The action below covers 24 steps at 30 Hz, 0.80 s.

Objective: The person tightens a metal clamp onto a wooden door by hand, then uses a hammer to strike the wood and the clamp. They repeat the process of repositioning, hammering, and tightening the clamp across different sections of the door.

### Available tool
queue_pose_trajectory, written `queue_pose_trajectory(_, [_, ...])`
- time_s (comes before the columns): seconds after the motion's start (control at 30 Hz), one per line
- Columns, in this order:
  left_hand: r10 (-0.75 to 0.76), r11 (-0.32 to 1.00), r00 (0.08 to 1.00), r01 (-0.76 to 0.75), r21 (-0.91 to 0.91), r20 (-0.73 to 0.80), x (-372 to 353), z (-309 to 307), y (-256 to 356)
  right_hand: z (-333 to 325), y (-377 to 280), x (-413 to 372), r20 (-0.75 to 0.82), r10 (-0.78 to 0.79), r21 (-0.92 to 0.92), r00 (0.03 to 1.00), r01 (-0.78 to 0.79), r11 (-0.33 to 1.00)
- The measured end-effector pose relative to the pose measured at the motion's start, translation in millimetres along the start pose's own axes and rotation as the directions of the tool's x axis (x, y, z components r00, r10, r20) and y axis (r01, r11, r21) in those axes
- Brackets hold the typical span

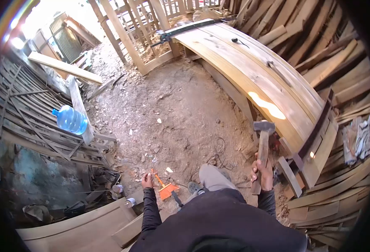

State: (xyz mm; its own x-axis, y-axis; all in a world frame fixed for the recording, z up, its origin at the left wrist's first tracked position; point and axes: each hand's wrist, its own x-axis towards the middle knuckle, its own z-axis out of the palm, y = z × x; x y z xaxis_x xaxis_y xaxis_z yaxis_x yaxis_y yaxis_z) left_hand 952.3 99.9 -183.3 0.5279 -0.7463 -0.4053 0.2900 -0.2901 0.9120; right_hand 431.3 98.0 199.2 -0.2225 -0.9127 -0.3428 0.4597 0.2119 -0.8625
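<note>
My right hand (262, 172) grips the wooden handle of a hammer (264, 140), its metal head up and close to the near edge of a wooden panel (252, 71). The panel is made of long boards side by side, with a dark bar clamp (193, 28) across its far end and another dark clamp bar (319, 124) across its near end. My left hand (147, 180) hangs low on the other side with its fingers curled; anything inside them is too small to make out. Beside it, an orange plastic object (166, 191) with a thin handle shows near the floor.
A blue water bottle (70, 120) lies on slats at left. Stacked wood strips (332, 201) line the right side. A thin dark cable (219, 147) lies on the dirt floor (168, 105). Small cans (130, 203) and a panelled board (80, 224) are at lower left.
</note>
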Motion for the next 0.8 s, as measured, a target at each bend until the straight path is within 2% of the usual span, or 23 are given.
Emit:
queue_pose_trajectory(0.07, [0.034, 0.997, 0.999, -0.033, 0.071, -0.005, 8, -23, -22, 17, 10, 20, -0.048, 0.008, -0.017, 0.999, -0.009, 1.000])
queue_pose_trajectory(0.13, [-0.026, 0.957, 0.999, 0.035, 0.288, -0.036, 26, -44, -69, 30, 20, 50, -0.054, 0.026, -0.028, 0.998, -0.027, 0.999])
queue_pose_trajectory(0.2, [0.004, 0.768, 1.000, -0.001, 0.641, -0.004, 1, -30, -67, 50, 23, 89, -0.067, 0.047, -0.062, 0.997, -0.051, 0.997])
queue_pose_trajectory(0.23, [-0.100, 0.831, 0.995, 0.092, 0.548, -0.016, -10, -21, -66, 59, 25, 114, -0.055, 0.056, -0.062, 0.997, -0.059, 0.996])
queue_pose_trajectory(0.27, [-0.264, 0.911, 0.964, 0.255, 0.325, -0.018, -20, -10, -67, 66, 28, 140, -0.047, 0.067, -0.062, 0.997, -0.070, 0.996])
queue_pose_trajectory(0.33, [-0.475, 0.878, 0.880, 0.472, 0.085, 0.012, -30, 17, -60, 82, 34, 196, -0.030, 0.112, -0.051, 0.993, -0.113, 0.992])
queue_pose_trajectory(0.43, [-0.546, 0.835, 0.836, 0.549, 0.048, -0.056, -14, 73, -51, 120, 33, 293, 0.029, 0.214, -0.052, 0.976, -0.212, 0.976])
queue_pose_trajectory(0.53, [-0.531, 0.843, 0.841, 0.537, 0.046, -0.102, 34, 136, -19, 157, 34, 400, 0.088, 0.267, -0.124, 0.960, -0.256, 0.959])
queue_pose_trajectory(0.67, [-0.411, 0.902, 0.906, 0.420, 0.094, -0.106, 132, 205, 27, 196, 13, 510, 0.199, 0.309, -0.229, 0.930, -0.263, 0.937])
queue_pose_trajectory(0.77, [-0.286, 0.954, 0.956, 0.291, 0.070, -0.072, 238, 251, 58, 230, -23, 561, 0.153, 0.288, -0.322, 0.945, -0.228, 0.919])
queue_pose_trajectory(0.8, [-0.250, 0.968, 0.967, 0.250, 0.006, -0.046, 281, 266, 64, 236, -32, 579, 0.127, 0.280, -0.356, 0.951, -0.220, 0.908])
